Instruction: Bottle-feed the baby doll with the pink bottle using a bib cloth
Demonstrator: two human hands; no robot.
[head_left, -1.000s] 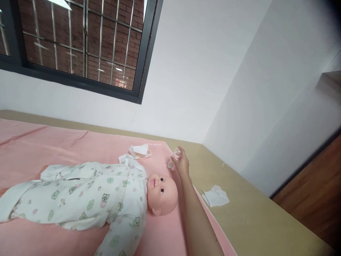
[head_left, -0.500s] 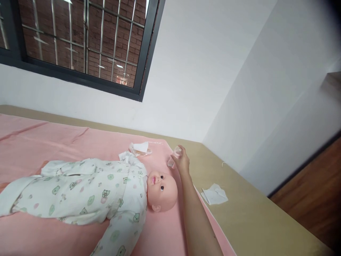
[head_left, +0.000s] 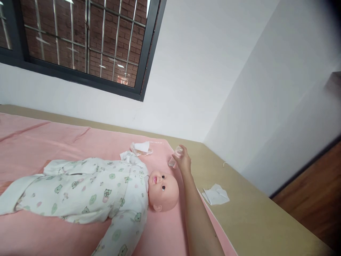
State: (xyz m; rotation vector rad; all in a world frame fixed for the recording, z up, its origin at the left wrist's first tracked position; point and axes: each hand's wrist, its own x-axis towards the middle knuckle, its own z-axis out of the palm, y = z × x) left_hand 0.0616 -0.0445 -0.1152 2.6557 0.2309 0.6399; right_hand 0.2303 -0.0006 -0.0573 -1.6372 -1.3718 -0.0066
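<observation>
A baby doll (head_left: 163,191) in white pyjamas with green bear prints (head_left: 87,190) lies on its back across a pink sheet (head_left: 71,142), head to the right. Beyond its head, my right hand (head_left: 183,161) has its fingers curled round a small clear rounded container (head_left: 179,152). Just left of the hand, a second small clear piece (head_left: 172,162) shows at the sheet's edge; I cannot tell whether the two are joined. By the doll's far sleeve sits a clear plastic packet (head_left: 141,148) with a white piece in it. My left hand is out of view.
A crumpled white tissue (head_left: 215,195) lies on the tan tabletop (head_left: 247,213), right of my forearm. A white wall (head_left: 186,71) and a dark-framed barred window (head_left: 80,76) rise behind. At the far right is a brown wooden panel (head_left: 314,185).
The whole view has shifted very slightly. My right hand stays at the same spot, still round the clear container; the doll has not moved.
</observation>
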